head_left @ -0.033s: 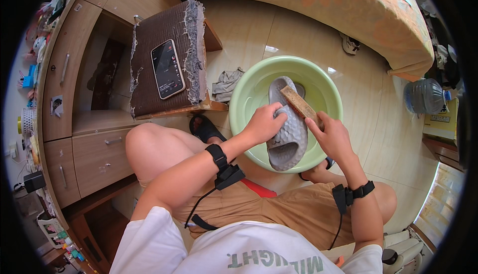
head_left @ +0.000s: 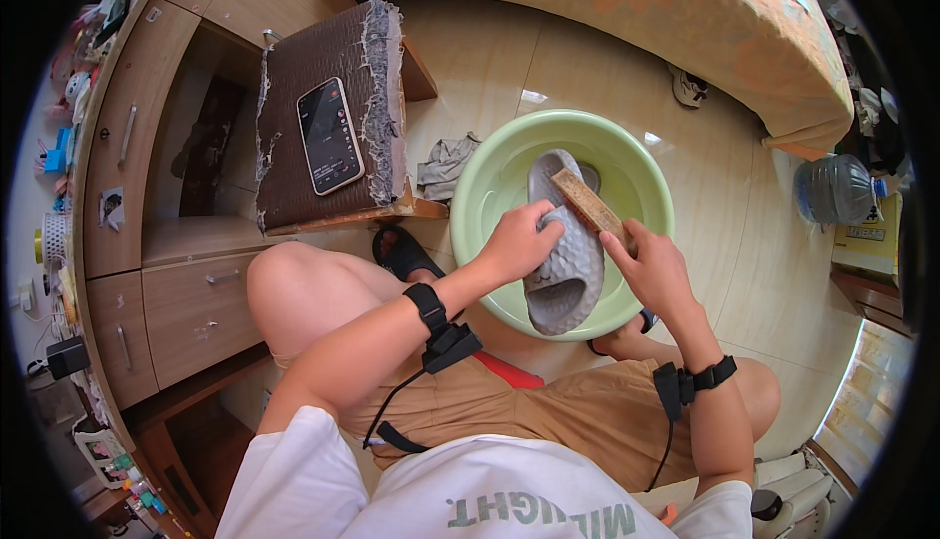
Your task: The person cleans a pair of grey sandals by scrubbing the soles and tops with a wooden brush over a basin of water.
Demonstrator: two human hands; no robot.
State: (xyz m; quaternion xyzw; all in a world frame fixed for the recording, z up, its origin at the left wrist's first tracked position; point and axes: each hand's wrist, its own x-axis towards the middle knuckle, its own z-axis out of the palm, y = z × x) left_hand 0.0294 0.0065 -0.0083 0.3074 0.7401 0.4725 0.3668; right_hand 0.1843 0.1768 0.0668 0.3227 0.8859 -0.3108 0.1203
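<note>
A grey, dimpled slide slipper [head_left: 578, 270] is held tilted over a light green basin [head_left: 662, 196]. My left hand [head_left: 521, 243] is closed on the slipper's left edge, thumb on top. My right hand [head_left: 650, 267] grips the near end of a wooden scrubbing brush [head_left: 587, 204], which lies slantwise against the slipper's upper side; its bristles are hidden. Behind the slipper, part of another grey thing [head_left: 590, 177] shows in the basin, mostly covered. The basin seems to hold some water.
A worn brown stool [head_left: 284, 98] with a phone [head_left: 331, 138] on it stands at the left, before wooden drawers [head_left: 201, 319]. A grey cloth [head_left: 446, 165] lies beside the basin. A draped bed [head_left: 636, 10] is at the far side; a large water bottle [head_left: 832, 189] stands right.
</note>
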